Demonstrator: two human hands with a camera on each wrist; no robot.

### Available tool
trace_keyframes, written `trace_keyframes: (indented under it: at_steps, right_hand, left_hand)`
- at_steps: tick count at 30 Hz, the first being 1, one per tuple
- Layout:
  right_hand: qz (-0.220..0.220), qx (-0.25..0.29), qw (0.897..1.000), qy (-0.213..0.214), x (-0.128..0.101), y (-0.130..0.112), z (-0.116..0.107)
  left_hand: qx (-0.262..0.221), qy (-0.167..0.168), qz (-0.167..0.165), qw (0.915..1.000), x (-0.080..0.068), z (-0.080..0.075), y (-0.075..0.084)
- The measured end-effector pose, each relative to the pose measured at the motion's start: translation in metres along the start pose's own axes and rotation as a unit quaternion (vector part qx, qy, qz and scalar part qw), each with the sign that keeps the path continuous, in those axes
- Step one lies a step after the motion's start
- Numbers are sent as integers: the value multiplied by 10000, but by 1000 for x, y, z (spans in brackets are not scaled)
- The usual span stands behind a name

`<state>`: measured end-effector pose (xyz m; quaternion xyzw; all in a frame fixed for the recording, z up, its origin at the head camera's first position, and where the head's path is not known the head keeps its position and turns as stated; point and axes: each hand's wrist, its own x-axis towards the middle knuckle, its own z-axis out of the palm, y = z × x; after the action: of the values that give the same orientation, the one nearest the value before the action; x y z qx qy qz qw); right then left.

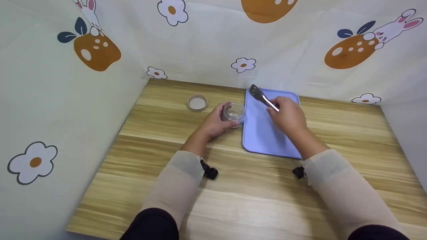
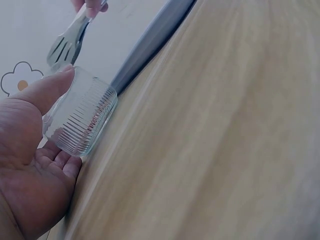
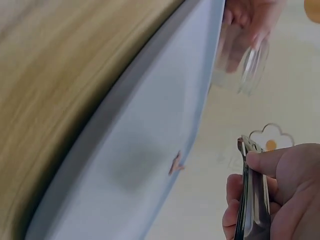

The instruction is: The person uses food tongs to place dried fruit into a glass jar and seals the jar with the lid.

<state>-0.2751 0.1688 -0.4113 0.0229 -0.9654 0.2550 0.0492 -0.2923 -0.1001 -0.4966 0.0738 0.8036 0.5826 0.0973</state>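
My left hand (image 1: 213,124) holds a clear glass jar (image 1: 234,113) beside the tray's left edge, thumb on the near side and fingers on the far side. Ribbed walls show on the jar (image 2: 82,117) in the left wrist view, with a small reddish patch seen through them. Metal tongs (image 1: 258,94) are gripped by my right hand (image 1: 289,115) above the blue tray (image 1: 258,138); their slotted head points toward the back left. Small reddish-brown pieces (image 3: 176,164) lie on the tray in the right wrist view. From the head they are hidden.
A round lid (image 1: 197,102) lies on the wooden table (image 1: 160,120) left of the jar. Pale patterned walls (image 1: 206,50) close off the back and both sides. Black straps (image 1: 209,171) hang by the sleeves.
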Motion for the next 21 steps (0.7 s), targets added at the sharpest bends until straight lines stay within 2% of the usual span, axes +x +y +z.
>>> trace_keyframes:
  at_steps: [4, 10, 17, 21]
  right_hand:
    - [-162, 7, 9998, -78, -11, -10, 3]
    - [-152, 32, 9995, -288, -23, -23, 7]
    - [-486, 18, 9984, -288, -35, -31, 11]
    - [-511, 22, 9981, -339, -39, -34, 12]
  left_hand:
    - [0, 11, -46, 10000, 0, 0, -1]
    - [57, -4, -77, 10000, -1, 0, -2]
    - [-213, -67, 122, 9997, 0, 1, -2]
    - [-159, -21, 104, 9998, 1, 2, -2]
